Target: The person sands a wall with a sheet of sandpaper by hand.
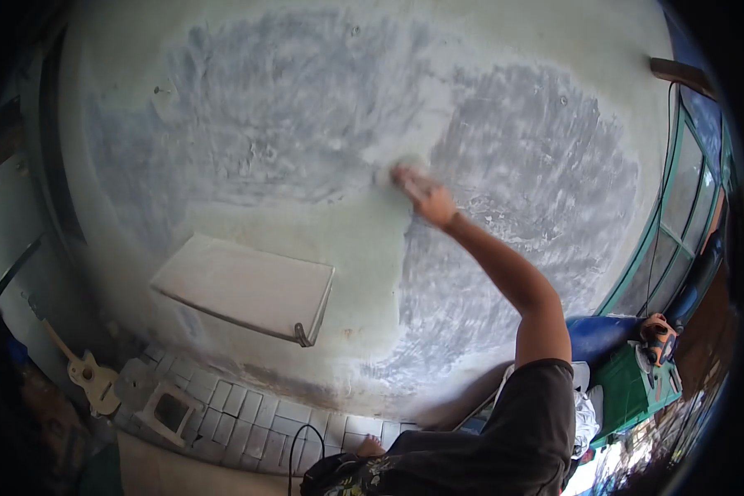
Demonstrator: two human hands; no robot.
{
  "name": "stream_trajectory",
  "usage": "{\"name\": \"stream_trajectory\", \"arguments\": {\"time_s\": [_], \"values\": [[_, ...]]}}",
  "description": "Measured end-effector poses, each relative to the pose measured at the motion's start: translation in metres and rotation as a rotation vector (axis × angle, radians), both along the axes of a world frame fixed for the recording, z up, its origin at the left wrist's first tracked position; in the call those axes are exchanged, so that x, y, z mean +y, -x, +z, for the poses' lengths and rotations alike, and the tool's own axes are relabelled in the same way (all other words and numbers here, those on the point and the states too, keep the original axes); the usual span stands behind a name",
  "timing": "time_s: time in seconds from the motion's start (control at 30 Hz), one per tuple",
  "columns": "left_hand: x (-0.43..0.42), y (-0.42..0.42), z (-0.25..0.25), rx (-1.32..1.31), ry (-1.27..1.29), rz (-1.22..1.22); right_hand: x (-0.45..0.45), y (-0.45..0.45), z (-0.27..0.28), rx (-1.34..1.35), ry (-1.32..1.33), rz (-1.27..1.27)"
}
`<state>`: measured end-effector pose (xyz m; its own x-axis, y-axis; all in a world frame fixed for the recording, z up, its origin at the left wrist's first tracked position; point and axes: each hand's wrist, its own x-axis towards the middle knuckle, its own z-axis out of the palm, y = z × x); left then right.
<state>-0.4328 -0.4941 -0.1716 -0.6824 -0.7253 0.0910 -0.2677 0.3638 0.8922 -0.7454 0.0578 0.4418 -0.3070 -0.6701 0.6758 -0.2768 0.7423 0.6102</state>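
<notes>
My right hand [426, 197] is stretched out to the wall [339, 227], in the pale strip between two large grey patches. Its fingers are closed and blurred by motion. A small greyish smear [383, 175] shows at the fingertips, and I cannot make out what the hand holds. The left grey patch [298, 91] and the right grey patch [546, 157] look streaky and rough, with pale green paint around them. Below and left of the hand, a pale box-like fixture [244, 285] juts from the wall. My left hand is out of view.
A small guitar [95, 382] leans at lower left beside a pale stool-like object [167, 411] on the paved floor [260, 426]. At right are a blue drum [595, 335], an orange power tool [660, 337] on a green surface [628, 393], and a green-framed window [682, 207]. Nails [159, 90] stick out of the wall.
</notes>
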Motion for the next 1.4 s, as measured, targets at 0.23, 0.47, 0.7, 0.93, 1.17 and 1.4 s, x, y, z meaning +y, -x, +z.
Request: {"name": "stream_trajectory", "arguments": {"time_s": [0.23, 0.47, 0.7, 0.93, 1.17, 1.4], "values": [[0.002, -0.097, -0.059, -0.125, 0.047, 0.000, 0.024, 0.001, 0.074, 0.071, -0.038, 0.118], [0.008, -0.199, -0.130, -0.202, -0.044, -0.051, 0.035, 0.015, 0.012, -0.063, -0.299, 0.267], [0.062, -0.298, -0.094, -0.346, -0.396, 0.133, 0.098, 0.059, 0.122, 0.050, -0.113, -0.156], [0.130, -0.389, -0.116, -0.693, -0.655, 0.063, 0.078, 0.052, 0.025, 0.034, -0.655, 0.055], [0.136, -0.377, -0.143, -0.534, -0.705, 0.097, 0.058, 0.041, 0.034, 0.002, -0.535, 0.101], [0.080, -0.260, -0.087, -0.142, -0.579, 0.102, 0.084, 0.052, 0.087, -0.562, -0.112, 0.063]]}}
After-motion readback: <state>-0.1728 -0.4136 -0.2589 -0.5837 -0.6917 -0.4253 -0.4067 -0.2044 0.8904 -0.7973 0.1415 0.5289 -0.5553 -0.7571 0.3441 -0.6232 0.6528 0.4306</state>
